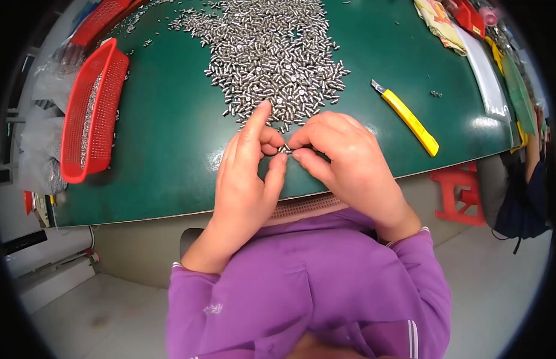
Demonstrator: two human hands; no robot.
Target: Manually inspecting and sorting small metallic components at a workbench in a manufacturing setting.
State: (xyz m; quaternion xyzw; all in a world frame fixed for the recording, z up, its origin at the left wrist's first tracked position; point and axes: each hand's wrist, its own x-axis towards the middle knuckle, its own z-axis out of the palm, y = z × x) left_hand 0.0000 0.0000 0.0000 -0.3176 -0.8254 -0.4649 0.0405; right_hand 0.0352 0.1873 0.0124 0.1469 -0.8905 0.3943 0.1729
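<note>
A big heap of small silver metal pins (278, 54), short and with pointed ends, covers the middle of the green table (170, 137). Just in front of the heap, my two hands meet over a few of these metal pins (285, 149). My left hand (245, 164) has its index finger stretched toward the heap, while its thumb and curled fingers close around the pins. From the other side, my right hand (348, 152) pinches at the same pins with thumb and index finger. Its other fingers are curled in. The fingertips partly hide the pins.
At the left stands a red perforated basket (104, 113) with metal pins inside. A yellow utility knife (409, 121), blade out, lies to the right. Below the table edge is a pink basket (308, 207). A red stool (460, 194) stands at the right.
</note>
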